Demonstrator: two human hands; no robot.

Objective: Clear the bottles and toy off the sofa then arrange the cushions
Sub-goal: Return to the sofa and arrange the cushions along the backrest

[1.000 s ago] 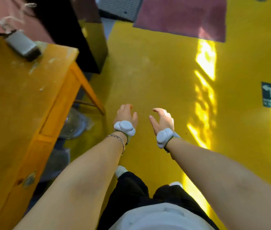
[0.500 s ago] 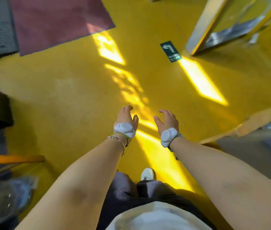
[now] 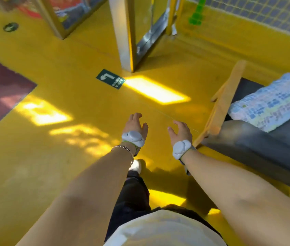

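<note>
My left hand and my right hand reach out in front of me over the yellow floor, both empty with fingers apart. Each wrist wears a white sensor band. At the right edge stands a dark grey sofa with a yellow wooden armrest. A pale patterned cushion lies on its seat. My right hand is just left of the armrest's near end, not touching it. No bottles or toy are in view.
A metal-framed pillar stands ahead. A green arrow sign is stuck on the floor in front of it. A dark red mat lies at the left. A mesh fence runs along the far right.
My view has swung to the right: the orange table and black cabinet have left the frame, and the sofa with its cushion has come in at the right. Both hands stay empty.
</note>
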